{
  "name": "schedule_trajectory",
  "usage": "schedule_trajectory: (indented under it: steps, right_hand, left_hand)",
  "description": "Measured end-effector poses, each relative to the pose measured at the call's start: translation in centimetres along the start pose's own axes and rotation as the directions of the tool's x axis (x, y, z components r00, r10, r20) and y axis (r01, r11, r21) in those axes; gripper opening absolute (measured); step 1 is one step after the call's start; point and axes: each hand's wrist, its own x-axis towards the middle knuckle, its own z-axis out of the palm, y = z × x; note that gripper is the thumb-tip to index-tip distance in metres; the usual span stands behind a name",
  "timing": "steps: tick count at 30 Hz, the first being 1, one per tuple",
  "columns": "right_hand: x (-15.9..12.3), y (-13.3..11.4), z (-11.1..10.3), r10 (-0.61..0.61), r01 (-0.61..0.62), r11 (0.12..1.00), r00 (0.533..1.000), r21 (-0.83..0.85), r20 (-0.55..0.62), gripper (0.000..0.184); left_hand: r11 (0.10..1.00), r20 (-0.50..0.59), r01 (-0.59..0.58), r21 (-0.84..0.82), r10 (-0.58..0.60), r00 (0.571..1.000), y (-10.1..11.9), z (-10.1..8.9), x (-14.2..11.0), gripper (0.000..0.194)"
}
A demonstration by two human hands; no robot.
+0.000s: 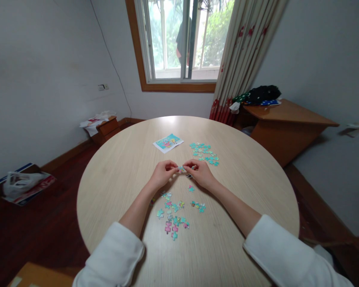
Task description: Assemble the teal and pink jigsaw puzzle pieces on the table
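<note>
Near the middle of the round table, my left hand (164,173) and my right hand (200,173) meet with pinched fingers on small joined jigsaw puzzle pieces (181,169). Their fingertips partly cover these pieces. A single pink and teal puzzle piece (191,188) lies just below my right hand. Closer to me, several loose pieces (175,207) in teal, pink and yellow are scattered between my forearms. A short joined strip of pieces (198,206) lies to their right. Beyond my right hand is a group of mostly teal pieces (204,151).
A picture card (168,142) lies flat past my left hand on the pale round table (113,179). A wooden desk (290,115) with dark cloth (263,95) stands at the right. Behind the table are a window (185,44) and a curtain (245,48).
</note>
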Motion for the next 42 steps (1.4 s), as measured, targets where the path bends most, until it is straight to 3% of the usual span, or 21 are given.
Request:
schedule_trajectory:
  steps: [8,19,33,42]
  right_hand:
    - [0.03,-0.05,0.0,-0.017,0.017,0.999,1.0,0.039,-0.005,0.014]
    - [0.13,-0.01,-0.1,-0.002,0.002,0.999,1.0,0.044,-0.01,0.013]
    - [0.16,0.21,-0.03,-0.003,0.003,1.0,1.0,0.027,-0.014,0.014]
    - [0.13,0.16,-0.29,-0.01,0.01,1.0,1.0,-0.023,0.004,0.012]
  left_hand:
    - [0.997,0.024,0.054,0.053,-0.055,0.998,-0.09,0.02,-0.05,0.016]
    - [1.0,0.011,0.014,-0.01,-0.014,1.0,-0.02,0.07,0.06,0.015]
    - [0.999,0.034,-0.024,0.033,0.023,0.999,-0.09,-0.05,0.03,0.027]
    - [0.984,0.022,-0.071,0.163,0.068,0.997,0.24,-0.04,-0.31,0.014]
